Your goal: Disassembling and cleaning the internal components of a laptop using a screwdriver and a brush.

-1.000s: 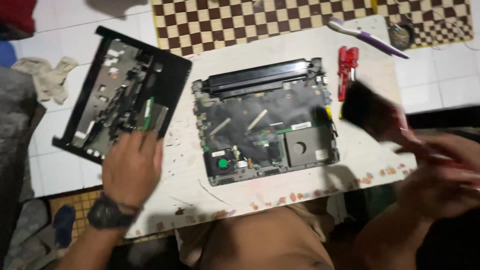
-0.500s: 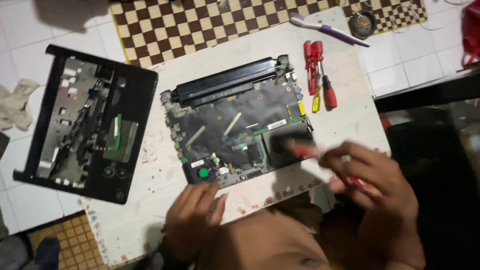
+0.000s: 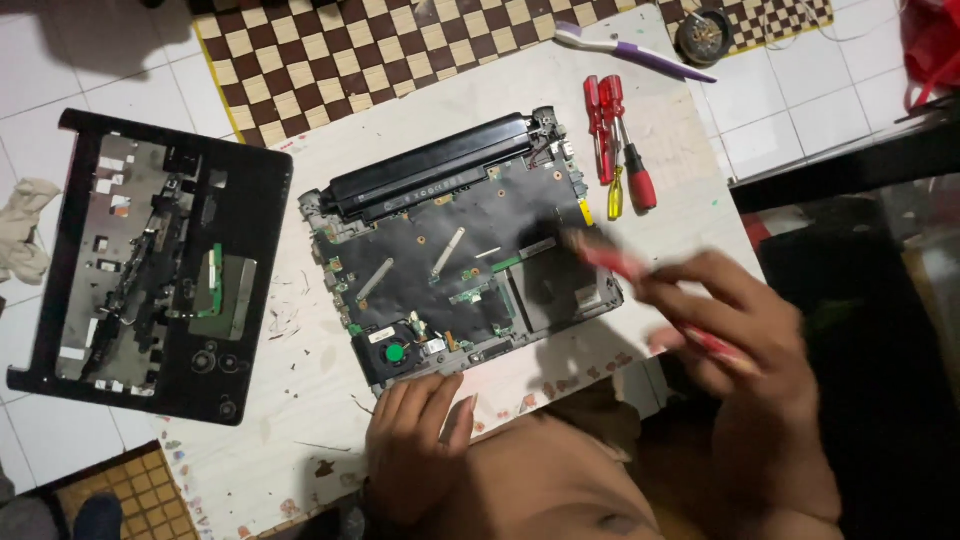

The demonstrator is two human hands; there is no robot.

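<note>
White board (image 3: 300, 400) over tiled floor carries the opened laptop base (image 3: 455, 265)—rigid, fragile, best held by edges—steadied by the loosely open left hand (image 3: 415, 445) while the right hand (image 3: 735, 325) grips a red-handled brush (image 3: 640, 275).

No packages, signs or screens appear. The only label is a small round green sticker (image 3: 395, 352) on the fan at the near left corner of the opened laptop base (image 3: 450, 260).

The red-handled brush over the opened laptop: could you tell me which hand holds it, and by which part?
The right hand grips the brush by its red handle, its blurred head over the laptop base. The left hand holds nothing.
</note>
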